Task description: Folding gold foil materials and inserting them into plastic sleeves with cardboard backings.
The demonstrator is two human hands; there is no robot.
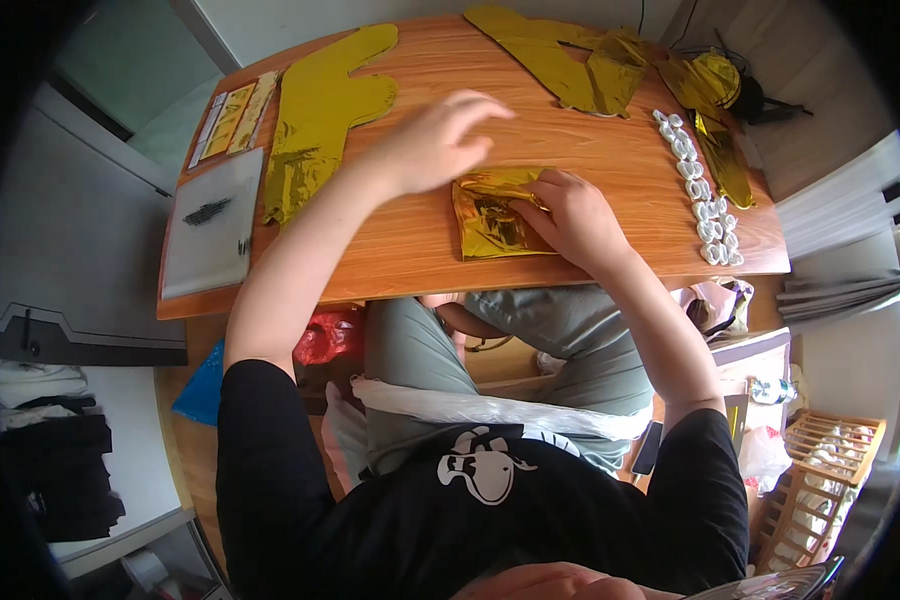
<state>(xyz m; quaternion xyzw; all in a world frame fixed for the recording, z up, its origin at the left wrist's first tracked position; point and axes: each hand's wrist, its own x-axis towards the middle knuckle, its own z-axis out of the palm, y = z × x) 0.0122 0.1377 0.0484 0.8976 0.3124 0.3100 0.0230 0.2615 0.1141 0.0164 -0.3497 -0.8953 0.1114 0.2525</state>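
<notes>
The folded gold foil (478, 236) lies on the wooden tabletop (410, 240), close to the edge at the person's lap. The right hand (562, 208) rests on the right part of that foil, with fingers curled and thumb near the index finger; whether it pinches a layer or just presses, I cannot tell. Beyond the foil and to its left, the left hand (468, 136) hangs over the tabletop, thumb and fingers spread apart, holding nothing.

Left of the folded gold foil lies a large flat gold foil balloon (320, 105); farther left are a clear plastic sleeve (202, 255) with dark thin pieces on it and some flat packets (232, 122). Beyond the foil to the right sits another flat gold foil shape (560, 75). Well right of it, white coiled rolls (692, 170) form a slanting band.
</notes>
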